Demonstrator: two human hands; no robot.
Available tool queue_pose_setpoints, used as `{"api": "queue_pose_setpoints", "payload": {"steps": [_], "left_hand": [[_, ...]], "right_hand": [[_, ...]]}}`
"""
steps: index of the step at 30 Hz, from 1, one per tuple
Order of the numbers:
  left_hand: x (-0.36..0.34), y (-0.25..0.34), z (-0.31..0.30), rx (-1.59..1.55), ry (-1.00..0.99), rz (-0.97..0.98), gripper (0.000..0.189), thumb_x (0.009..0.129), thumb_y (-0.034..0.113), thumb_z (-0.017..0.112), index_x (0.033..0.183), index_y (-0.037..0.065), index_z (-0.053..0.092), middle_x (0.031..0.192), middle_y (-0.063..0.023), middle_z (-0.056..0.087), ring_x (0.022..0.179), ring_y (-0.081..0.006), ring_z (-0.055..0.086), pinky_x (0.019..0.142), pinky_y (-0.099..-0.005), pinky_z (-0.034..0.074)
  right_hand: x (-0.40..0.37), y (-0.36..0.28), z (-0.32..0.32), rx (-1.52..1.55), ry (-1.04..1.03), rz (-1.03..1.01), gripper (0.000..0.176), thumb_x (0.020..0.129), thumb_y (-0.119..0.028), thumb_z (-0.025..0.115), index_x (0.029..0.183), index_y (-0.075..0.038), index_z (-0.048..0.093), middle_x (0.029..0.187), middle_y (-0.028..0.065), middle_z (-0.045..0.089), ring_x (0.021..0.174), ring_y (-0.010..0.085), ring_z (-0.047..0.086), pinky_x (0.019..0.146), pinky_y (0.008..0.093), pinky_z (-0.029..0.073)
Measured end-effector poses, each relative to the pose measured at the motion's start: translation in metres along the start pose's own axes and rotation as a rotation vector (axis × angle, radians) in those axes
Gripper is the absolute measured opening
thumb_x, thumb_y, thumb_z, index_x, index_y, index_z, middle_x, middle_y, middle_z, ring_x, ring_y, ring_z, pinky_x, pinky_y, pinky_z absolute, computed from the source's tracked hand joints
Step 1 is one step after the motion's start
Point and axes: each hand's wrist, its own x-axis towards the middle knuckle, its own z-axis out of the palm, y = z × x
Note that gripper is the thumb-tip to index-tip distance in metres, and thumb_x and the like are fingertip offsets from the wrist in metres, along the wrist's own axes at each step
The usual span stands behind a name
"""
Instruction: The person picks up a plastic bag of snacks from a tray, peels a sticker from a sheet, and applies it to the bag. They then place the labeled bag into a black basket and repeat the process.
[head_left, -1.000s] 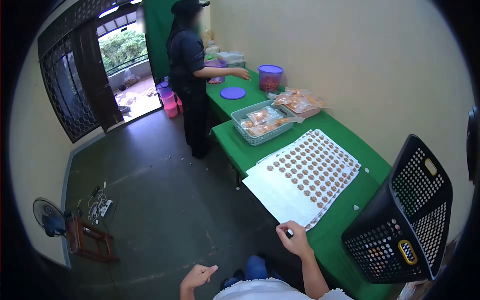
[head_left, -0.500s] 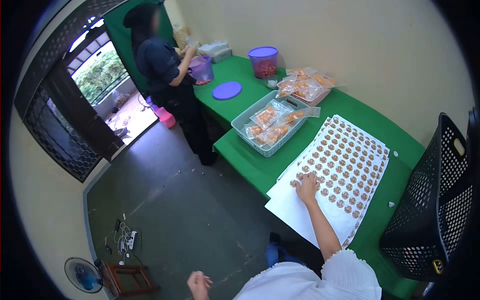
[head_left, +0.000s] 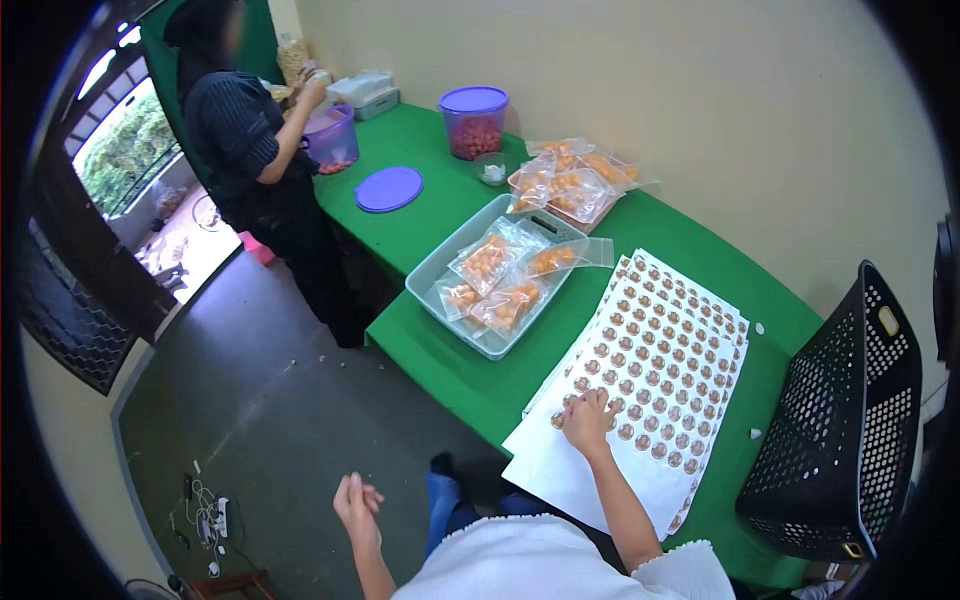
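Note:
Stacked white sheets printed with rows of round brown stickers lie on the green-covered table. My right hand rests palm down near the left edge of the printed rows. Its fingers are bent together over the stickers; whatever sits under the fingertips is hidden. Away from the table, my left hand is raised above the floor, fingers loosely curled and apart, with nothing visible in it. Beyond the sheets, a pale green basket holds clear bags of orange pieces.
A black perforated basket stands at the right. More filled bags lie in a pink tray at the back, near a purple-lidded tub and a loose purple lid. At the far left end, a person handles something over another tub.
My view has swung right and down a little. My left hand has come up further into view. My right hand stays on the sheets, its fingers more bent.

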Motion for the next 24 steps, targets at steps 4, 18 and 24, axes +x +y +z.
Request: {"api": "queue_pose_setpoints", "payload": {"steps": [4,18,24], "left_hand": [[0.069,0.023,0.058,0.018,-0.261,-0.012,0.028,0.085,0.02,0.047,0.06,0.006,0.044,0.05,0.0005,0.04,0.042,-0.0049,0.036,0.046,-0.0194,0.036],[0.246,0.019,0.249,0.055,-1.233,0.075,0.017,0.079,0.018,0.055,0.08,0.002,0.052,0.06,0.0001,0.048,0.054,-0.0057,0.045,0.05,-0.0189,0.037],[0.247,-0.029,0.382,0.543,-1.131,0.984,0.059,0.062,0.024,0.068,0.109,0.001,0.041,0.102,-0.0157,0.045,0.091,-0.0291,0.049,0.076,-0.0373,0.042]], "right_hand": [[-0.003,-0.015,0.008,-0.027,0.019,0.146,0.021,0.07,-0.016,0.051,0.08,0.0,0.06,0.107,0.0217,0.044,0.103,0.0329,0.038,0.082,0.0575,0.023],[-0.035,-0.031,0.023,0.587,0.453,0.604,0.024,0.069,-0.013,0.061,0.079,0.001,0.044,0.067,0.0117,0.056,0.062,0.0191,0.057,0.056,0.0295,0.046],[-0.031,-0.059,0.044,0.225,0.485,0.751,0.029,0.065,-0.021,0.064,0.082,-0.002,0.049,0.08,0.0144,0.05,0.079,0.0269,0.049,0.068,0.0361,0.042]]}}
